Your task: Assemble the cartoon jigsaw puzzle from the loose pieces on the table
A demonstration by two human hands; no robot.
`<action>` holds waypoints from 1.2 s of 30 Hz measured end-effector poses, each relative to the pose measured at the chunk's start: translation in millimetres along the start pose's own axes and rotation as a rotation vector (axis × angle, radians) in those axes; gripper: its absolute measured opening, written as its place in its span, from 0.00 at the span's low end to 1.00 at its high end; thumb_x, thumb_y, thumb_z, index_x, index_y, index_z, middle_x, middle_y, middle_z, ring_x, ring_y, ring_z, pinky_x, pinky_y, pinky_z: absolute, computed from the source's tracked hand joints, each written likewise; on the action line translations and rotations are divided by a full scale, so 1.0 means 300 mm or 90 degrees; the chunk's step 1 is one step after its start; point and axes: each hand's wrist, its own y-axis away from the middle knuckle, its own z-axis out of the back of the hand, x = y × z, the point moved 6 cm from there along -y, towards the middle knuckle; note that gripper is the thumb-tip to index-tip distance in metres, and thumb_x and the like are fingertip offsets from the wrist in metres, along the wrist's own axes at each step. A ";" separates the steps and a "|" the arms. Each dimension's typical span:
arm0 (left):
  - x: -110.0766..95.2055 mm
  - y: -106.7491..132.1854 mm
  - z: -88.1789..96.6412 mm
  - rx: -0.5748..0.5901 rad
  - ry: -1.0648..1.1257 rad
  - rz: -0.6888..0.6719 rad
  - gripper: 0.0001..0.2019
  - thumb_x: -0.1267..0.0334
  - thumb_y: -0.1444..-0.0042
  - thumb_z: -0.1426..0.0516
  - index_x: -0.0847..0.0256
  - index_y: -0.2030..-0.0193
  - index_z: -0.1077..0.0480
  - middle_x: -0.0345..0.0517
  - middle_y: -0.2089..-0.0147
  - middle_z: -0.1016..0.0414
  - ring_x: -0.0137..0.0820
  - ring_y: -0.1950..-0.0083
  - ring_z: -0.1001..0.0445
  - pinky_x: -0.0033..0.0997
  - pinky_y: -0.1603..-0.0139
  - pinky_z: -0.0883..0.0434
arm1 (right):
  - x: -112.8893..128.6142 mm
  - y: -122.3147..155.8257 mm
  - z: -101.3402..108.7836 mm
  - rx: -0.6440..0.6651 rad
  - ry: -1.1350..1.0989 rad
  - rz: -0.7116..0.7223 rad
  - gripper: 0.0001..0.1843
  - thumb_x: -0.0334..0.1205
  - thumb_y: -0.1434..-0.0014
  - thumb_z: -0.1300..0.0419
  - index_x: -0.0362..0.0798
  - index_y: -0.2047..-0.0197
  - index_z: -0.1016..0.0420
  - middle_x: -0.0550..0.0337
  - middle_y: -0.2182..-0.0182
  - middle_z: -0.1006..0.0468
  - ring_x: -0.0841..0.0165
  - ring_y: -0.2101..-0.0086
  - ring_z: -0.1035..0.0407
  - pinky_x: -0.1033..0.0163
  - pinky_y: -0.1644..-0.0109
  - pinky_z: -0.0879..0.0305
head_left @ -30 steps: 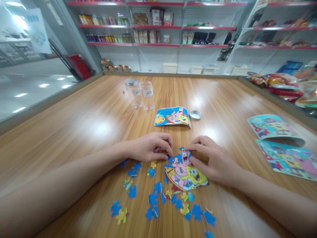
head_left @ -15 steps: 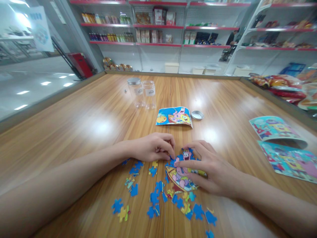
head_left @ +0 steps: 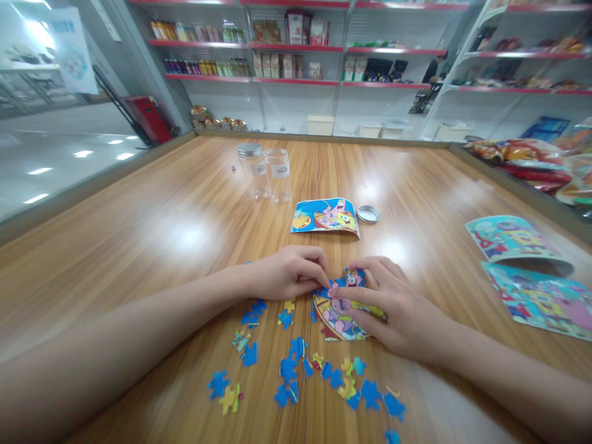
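Note:
A partly joined cartoon jigsaw point(head_left: 337, 320) lies on the wooden table point(head_left: 161, 234) in front of me. My left hand point(head_left: 287, 274) is curled at the puzzle's upper left edge, its fingertips pinched on a blue piece there. My right hand point(head_left: 388, 305) lies over the right half of the joined part, fingers stretched flat and pressing on it. Several loose blue and yellow pieces point(head_left: 287, 370) are scattered just below and to the left of both hands.
A small reference picture point(head_left: 326, 217) and a metal lid point(head_left: 368, 214) lie beyond the hands. Two clear jars point(head_left: 266, 174) stand farther back. Two picture sheets point(head_left: 522, 265) lie at the right. Snack bags point(head_left: 527, 157) pile at the right edge. Store shelves fill the background.
My right hand slid left and settled flat over the joined puzzle part, covering more of it. My left hand shifted slightly right to the puzzle's upper left edge.

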 end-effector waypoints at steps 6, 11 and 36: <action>-0.012 0.020 -0.008 -0.044 -0.073 -0.076 0.14 0.76 0.38 0.48 0.64 0.50 0.26 0.54 0.55 0.26 0.31 0.57 0.24 0.31 0.56 0.23 | -0.007 0.000 -0.002 -0.007 0.013 -0.014 0.20 0.43 0.33 0.41 0.62 0.39 0.25 0.50 0.45 0.33 0.55 0.44 0.37 0.45 0.42 0.37; -0.034 0.037 -0.015 -0.027 -0.212 -0.133 0.15 0.77 0.43 0.47 0.60 0.54 0.24 0.49 0.55 0.22 0.31 0.61 0.22 0.30 0.62 0.24 | -0.007 0.001 0.001 -0.014 0.009 -0.017 0.20 0.43 0.33 0.41 0.61 0.39 0.25 0.49 0.45 0.32 0.55 0.44 0.37 0.44 0.43 0.36; -0.033 0.030 -0.009 0.003 -0.244 -0.095 0.16 0.77 0.47 0.46 0.61 0.55 0.24 0.46 0.55 0.19 0.34 0.59 0.26 0.35 0.62 0.26 | -0.026 0.006 0.034 -0.124 -0.068 -0.054 0.09 0.30 0.39 0.41 0.48 0.60 0.19 0.53 0.65 0.30 0.62 0.62 0.35 0.55 0.59 0.38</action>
